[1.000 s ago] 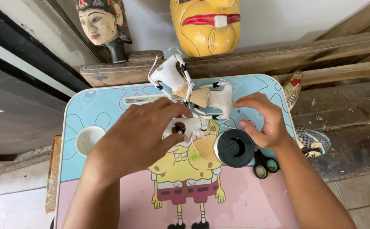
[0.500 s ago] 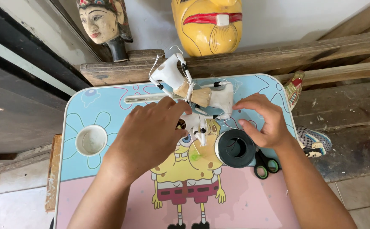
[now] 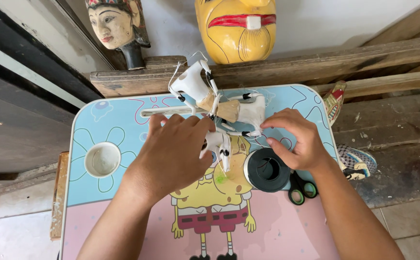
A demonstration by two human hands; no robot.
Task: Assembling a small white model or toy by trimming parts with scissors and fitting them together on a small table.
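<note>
Head view. A small white puppet [image 3: 219, 108] of jointed wooden pieces lies on the blue top half of a cartoon-printed table [image 3: 123, 115], toward its far edge. Several white pieces are already strung together with thin thread and dark pins; a bare-wood piece sits at the middle. One white limb hangs loose toward the near side, just under the left hand's fingers. Judging by that, assembly looks well along but not finished: threads trail free at the far end.

Left hand [image 3: 173, 154]: palm down, fingers bent and closed loosely over the puppet's lower part. Fingertips touch a white limb; whether they pinch it I cannot tell, the knuckles hide the grip.

Right hand [image 3: 296, 139]: palm down, fingers curled, tips at the puppet's right-hand white piece, thumb tucked below. Looks like a light pinch on that piece or its thread; too small to tell which.

Beside the right wrist: a black spool [image 3: 266, 169], touching the hand's heel. Green-handled scissors [image 3: 299, 190] just right of it. A white cup [image 3: 102, 160] sits in the table's hole, well left. Behind, on a wooden beam: a carved head [image 3: 113, 26] and a yellow mask [image 3: 235, 26].
</note>
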